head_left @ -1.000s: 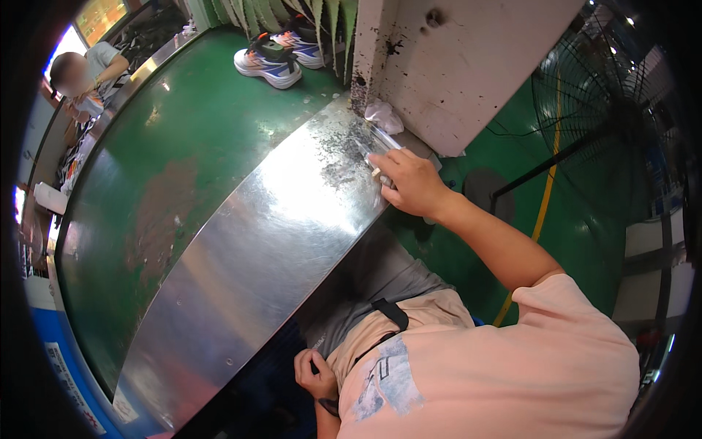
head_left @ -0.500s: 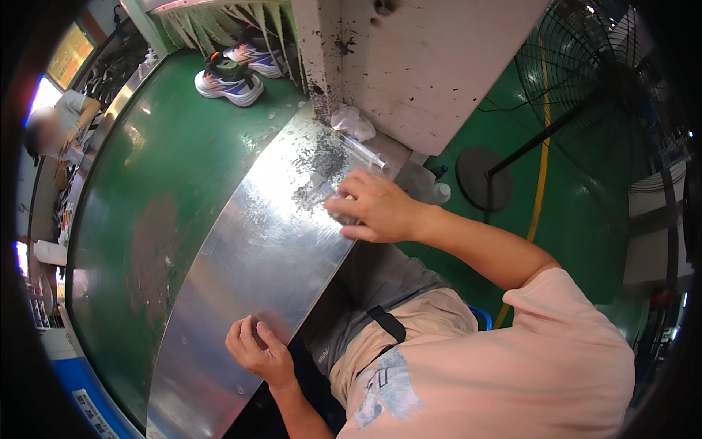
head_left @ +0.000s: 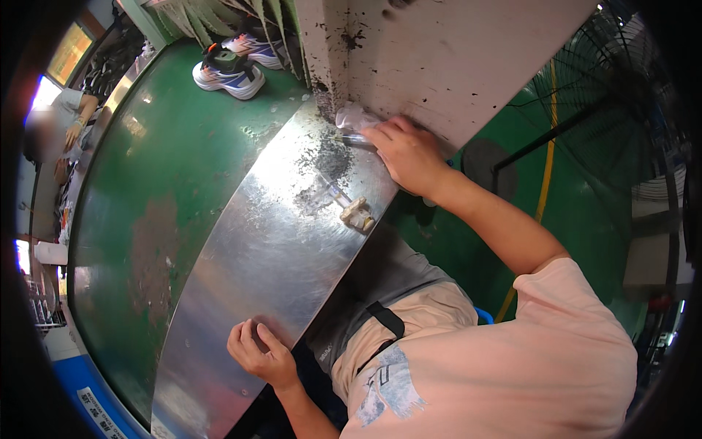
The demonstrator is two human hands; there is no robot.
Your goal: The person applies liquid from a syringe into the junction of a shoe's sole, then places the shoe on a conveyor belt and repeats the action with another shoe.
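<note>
right hand (head_left: pixel 409 152) has slid up the metal sheet (head_left: pixel 270 249) to the wall, fingers curled around a clear tube (head_left: pixel 356 139); left hand (head_left: pixel 263 355), fingers spread, now steadies the sheet's near edge.

Steel sheet (head_left: pixel 270 249): long, shiny, flat over the green floor, black grit at its far end; your small tube (head_left: pixel 356 138) lies there, against the wall.
</note>
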